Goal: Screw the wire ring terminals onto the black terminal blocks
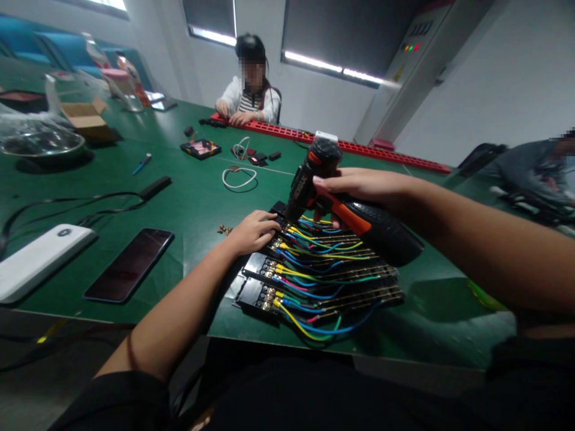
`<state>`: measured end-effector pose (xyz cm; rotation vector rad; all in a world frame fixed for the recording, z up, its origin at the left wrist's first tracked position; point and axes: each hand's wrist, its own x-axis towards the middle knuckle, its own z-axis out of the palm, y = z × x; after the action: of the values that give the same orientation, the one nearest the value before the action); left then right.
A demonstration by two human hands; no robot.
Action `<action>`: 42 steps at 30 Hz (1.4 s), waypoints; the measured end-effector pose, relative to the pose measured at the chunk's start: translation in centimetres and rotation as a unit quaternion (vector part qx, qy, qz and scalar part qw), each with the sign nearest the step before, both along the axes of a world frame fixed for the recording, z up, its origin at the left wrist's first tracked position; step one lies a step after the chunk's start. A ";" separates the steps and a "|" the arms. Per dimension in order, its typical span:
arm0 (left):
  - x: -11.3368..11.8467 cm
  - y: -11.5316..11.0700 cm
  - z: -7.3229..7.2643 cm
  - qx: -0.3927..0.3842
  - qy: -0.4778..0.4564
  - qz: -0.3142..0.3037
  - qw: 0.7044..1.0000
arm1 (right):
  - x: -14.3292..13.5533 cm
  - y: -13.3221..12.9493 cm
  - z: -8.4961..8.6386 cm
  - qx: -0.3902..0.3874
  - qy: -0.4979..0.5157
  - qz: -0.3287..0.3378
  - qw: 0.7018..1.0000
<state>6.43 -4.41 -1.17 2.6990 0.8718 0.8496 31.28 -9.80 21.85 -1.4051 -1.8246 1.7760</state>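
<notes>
My right hand [345, 188] grips a black and orange cordless drill [309, 170], its nose tilted down toward the wired black blocks. Fingers of my left hand [256, 232] are bent over a black terminal block [277, 211] at the far end of the row, beside the drill's tip. The exact contact of the tip is hidden. Nearer to me lie more black terminal blocks [257, 290] with brass screws. Yellow, blue, green and red wires [314, 275] run from them to the right across black strips. Small brass screws [224, 229] lie left of my left hand.
A phone [130, 264] and a white power bank [45, 260] lie at left. Behind them are a black cable [155, 187], a blue pen [142, 163] and a metal bowl [40, 143]. A white cable [239, 178] lies ahead. Across the table sits another person [251, 90] by a red slotted rail [359, 148].
</notes>
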 end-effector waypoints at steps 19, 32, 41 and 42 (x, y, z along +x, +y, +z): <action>-0.3 -0.2 0.0 -0.117 -0.083 0.038 0.989 | -0.6 -0.1 -0.6 -0.009 -0.022 -0.014 1.000; -0.3 -0.5 0.3 -0.111 -0.068 0.036 0.991 | -0.4 -0.1 -0.7 0.016 -0.021 0.011 1.000; -0.1 -0.8 0.3 -0.093 -0.049 0.053 0.993 | -0.6 -0.1 -0.7 0.040 -0.020 0.023 0.999; -0.1 -0.8 0.3 -0.096 -0.051 0.053 0.993 | -0.5 0.0 -0.7 0.036 -0.021 0.026 0.999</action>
<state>6.33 -5.20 -0.85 2.4416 1.0252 0.8697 30.75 -9.79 21.13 -1.3892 -1.9444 1.6984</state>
